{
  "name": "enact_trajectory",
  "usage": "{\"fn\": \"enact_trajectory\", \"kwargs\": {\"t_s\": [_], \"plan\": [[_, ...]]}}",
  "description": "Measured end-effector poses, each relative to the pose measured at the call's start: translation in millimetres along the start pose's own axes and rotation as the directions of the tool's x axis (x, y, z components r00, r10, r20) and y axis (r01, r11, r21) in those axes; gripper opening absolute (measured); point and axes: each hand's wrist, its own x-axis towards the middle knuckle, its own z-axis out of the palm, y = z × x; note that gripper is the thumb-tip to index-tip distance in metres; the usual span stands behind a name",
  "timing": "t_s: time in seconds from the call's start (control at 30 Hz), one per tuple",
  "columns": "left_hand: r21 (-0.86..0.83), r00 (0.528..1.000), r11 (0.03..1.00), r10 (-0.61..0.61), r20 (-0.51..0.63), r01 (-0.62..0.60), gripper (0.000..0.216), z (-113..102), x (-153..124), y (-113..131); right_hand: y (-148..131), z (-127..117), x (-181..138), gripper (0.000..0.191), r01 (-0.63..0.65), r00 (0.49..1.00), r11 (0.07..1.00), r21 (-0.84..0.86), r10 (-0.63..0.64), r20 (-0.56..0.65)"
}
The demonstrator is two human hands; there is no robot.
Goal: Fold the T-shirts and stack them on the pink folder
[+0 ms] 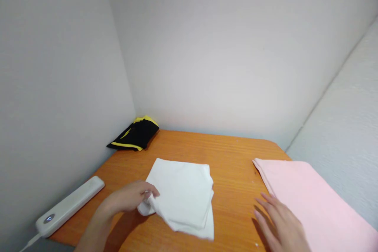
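A folded white cloth [183,193] lies at the middle of the wooden table, its layers uneven along the right and front edges. My left hand [132,197] pinches its left front corner, which is bunched and slightly lifted. To the right of the cloth, my right hand [280,222] is open over the table with fingers apart, holding nothing. Its fingertips are close to the left edge of a folded pink cloth [313,201]; whether they touch it I cannot tell.
A black and yellow folded cloth item [138,134] lies in the far left corner. Along the left edge of the table [230,149] rests a long white device [71,204] with a round button and a cable. Walls border the back and left side.
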Motion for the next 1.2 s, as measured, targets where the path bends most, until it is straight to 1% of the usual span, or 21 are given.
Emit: {"fn": "enact_trajectory", "kwargs": {"t_s": [0.07,0.13,0.17,0.2,0.23,0.3,0.33,0.37,0.4,0.47,0.57,0.63,0.7,0.77,0.83,0.87,0.97,1.03,1.1,1.17,1.2], "plan": [[0.079,0.995,0.997,-0.011,-0.095,0.019,0.026,19,-10,9,-39,13,-2,0.039,0.002,0.991,1.000,0.030,-0.006,0.130],[0.184,0.984,0.982,0.063,-0.168,-0.032,0.030,44,-16,28,-73,25,-3,0.035,0.024,0.969,0.996,0.081,-0.043,0.244],[0.214,0.981,0.974,0.110,-0.162,-0.074,0.032,57,-18,40,-85,29,-4,0.034,0.024,0.958,0.994,0.106,-0.053,0.281],[0.219,0.981,0.967,0.156,-0.116,-0.128,0.034,72,-21,52,-94,33,-6,0.034,0.017,0.952,0.992,0.128,-0.055,0.302],[0.209,0.979,0.959,0.200,-0.025,-0.191,0.040,88,-23,63,-100,36,-9,0.034,0.005,0.949,0.990,0.144,-0.050,0.311],[0.194,0.952,0.940,0.246,0.183,-0.280,0.067,117,-27,79,-104,38,-14,0.034,-0.021,0.953,0.987,0.161,-0.029,0.302],[0.209,0.938,0.931,0.245,0.247,-0.298,0.077,130,-28,84,-103,38,-17,0.034,-0.033,0.957,0.986,0.166,-0.016,0.288],[0.234,0.931,0.923,0.240,0.274,-0.306,0.082,140,-29,85,-102,38,-19,0.034,-0.045,0.964,0.984,0.170,-0.002,0.267],[0.256,0.934,0.916,0.242,0.263,-0.309,0.082,147,-29,85,-100,36,-21,0.034,-0.058,0.971,0.983,0.177,0.015,0.237],[0.246,0.940,0.913,0.285,0.190,-0.326,0.070,155,-30,79,-96,31,-25,0.033,-0.093,0.986,0.974,0.205,0.061,0.158],[0.109,0.943,0.937,0.326,0.066,-0.332,0.046,159,-31,68,-94,20,-32,0.026,-0.145,0.989,0.955,0.260,0.135,0.057],[-0.055,0.962,0.962,0.263,-0.072,-0.267,0.039,162,-33,64,-98,12,-39,0.028,-0.153,0.988,0.948,0.279,0.145,0.047],[-0.295,0.973,0.943,0.091,-0.213,-0.153,0.039,169,-35,66,-107,5,-46,0.032,-0.127,0.990,0.952,0.280,0.104,0.095],[-0.551,0.962,0.833,-0.110,-0.250,-0.048,0.044,176,-39,73,-118,2,-53,0.029,-0.084,0.984,0.959,0.272,0.037,0.176],[-0.730,0.946,0.683,-0.246,-0.210,0.015,0.047,183,-43,82,-129,3,-59,0.024,-0.079,0.980,0.967,0.241,0.031,0.198],[-0.789,0.937,0.613,-0.295,-0.189,0.034,0.047,185,-46,86,-133,4,-63,0.026,-0.096,0.982,0.971,0.221,0.056,0.178],[-0.920,0.895,0.388,-0.427,-0.131,0.050,0.044,190,-55,97,-139,10,-71,0.041,-0.185,0.982,0.960,0.208,0.172,0.079],[-0.977,0.899,0.213,-0.432,-0.076,0.020,0.043,189,-61,101,-137,9,-75,0.050,-0.232,0.973,0.937,0.261,0.219,0.078],[-0.997,0.921,0.074,-0.388,-0.046,-0.019,0.041,186,-69,104,-130,3,-77,0.041,-0.258,0.964,0.910,0.325,0.218,0.155],[-0.999,0.931,0.018,-0.363,-0.044,-0.041,0.041,181,-80,105,-121,-10,-76,0.021,-0.265,0.954,0.887,0.379,0.185,0.234],[-0.999,0.929,0.024,-0.366,-0.054,-0.048,0.042,179,-88,104,-116,-18,-75,0.015,-0.270,0.952,0.874,0.404,0.179,0.249]]}}
